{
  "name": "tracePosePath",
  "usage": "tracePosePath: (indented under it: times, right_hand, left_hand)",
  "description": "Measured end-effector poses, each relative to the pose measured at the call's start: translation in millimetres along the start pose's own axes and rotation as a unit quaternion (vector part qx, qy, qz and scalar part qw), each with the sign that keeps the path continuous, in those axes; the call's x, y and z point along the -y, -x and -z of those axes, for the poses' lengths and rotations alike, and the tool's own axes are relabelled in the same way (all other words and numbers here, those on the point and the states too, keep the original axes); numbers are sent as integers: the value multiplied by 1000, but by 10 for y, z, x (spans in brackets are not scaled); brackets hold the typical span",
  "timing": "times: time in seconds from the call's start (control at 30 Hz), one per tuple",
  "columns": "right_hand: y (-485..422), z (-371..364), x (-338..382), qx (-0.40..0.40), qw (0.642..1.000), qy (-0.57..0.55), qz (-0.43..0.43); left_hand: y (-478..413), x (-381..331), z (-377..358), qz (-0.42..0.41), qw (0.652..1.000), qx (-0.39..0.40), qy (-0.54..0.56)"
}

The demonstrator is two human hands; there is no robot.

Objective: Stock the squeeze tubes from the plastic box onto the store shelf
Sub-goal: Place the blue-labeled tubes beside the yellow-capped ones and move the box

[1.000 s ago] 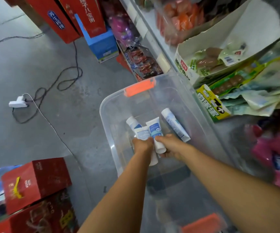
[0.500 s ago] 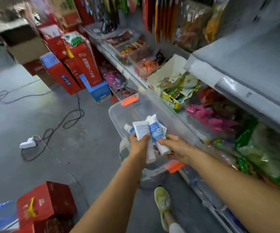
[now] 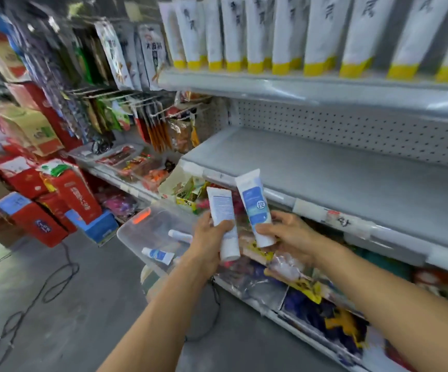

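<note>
Your flat grey metal shelf (image 3: 324, 167), backed by perforated pegboard, spreads in front of you. The clear, round-cornered plastic box (image 3: 150, 232) with its orange latch sits below and left of the shelf's front edge, with two small tubes (image 3: 158, 255) lying inside. Just before that edge your left hand (image 3: 209, 237) curls round a smooth white squeeze tube (image 3: 221, 208) and your right hand (image 3: 290, 234) pinches a white-and-blue squeeze tube (image 3: 255, 202) near its cap, both with flat crimped ends up.

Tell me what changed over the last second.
Both hands rose out of the plastic box toward the bare shelf: the left hand carrying a white tube, the right hand a blue-labelled tube, now held apart. Both grips stayed; the box kept its place, loose tubes inside.
</note>
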State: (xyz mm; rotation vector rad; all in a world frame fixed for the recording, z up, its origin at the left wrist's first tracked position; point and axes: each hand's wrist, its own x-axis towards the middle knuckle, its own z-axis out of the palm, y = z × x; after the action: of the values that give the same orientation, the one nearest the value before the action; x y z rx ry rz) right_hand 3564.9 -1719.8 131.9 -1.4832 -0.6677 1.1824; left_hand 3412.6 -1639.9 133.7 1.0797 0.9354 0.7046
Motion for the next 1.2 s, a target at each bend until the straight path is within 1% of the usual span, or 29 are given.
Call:
tracePosePath:
  times: [0.07, 0.13, 0.23, 0.43, 0.5, 0.6, 0.67, 0.8, 1.0, 1.1, 1.2]
  right_hand:
    - [289, 282, 171, -33, 999, -7, 26]
    - [591, 553, 332, -65, 997, -6, 49]
    - [1044, 1008, 520, -106, 991, -9, 79]
    - [2042, 2053, 738, -167, 978, 12, 129]
    - [2365, 2376, 821, -184, 972, 27, 147]
    - [2770, 2820, 942, -208, 960, 51, 179]
    - [3000, 3069, 1009, -235, 949, 69, 200]
    - [3391, 3470, 1147, -291, 922, 85, 242]
    - [3622, 3971, 1580, -361, 873, 135, 298]
    - [3511, 4219, 1777, -412, 846, 166, 294]
    - [3331, 4440, 1889, -445, 829, 214, 261]
  left_hand:
    - [169, -95, -352, -24, 999, 33, -31]
    - [345, -167, -705, -59, 995, 48, -69]
    - [610, -246, -1254, -92, 989, 81, -79]
    - [1203, -255, -2481, -64, 986, 147, -50]
    - [1418, -234, -2921, -107, 978, 171, -50]
    - [1724, -200, -3478, -165, 961, 204, -83]
    - [1927, -202, -3782, -198, 955, 215, -58]
    - [2184, -255, -4252, -250, 942, 223, -33]
    - [2295, -452, -4729, -289, 932, 214, -39]
    - [2225, -564, -4899, -295, 931, 209, -48]
    - [2163, -644, -5032, -302, 929, 207, -49]
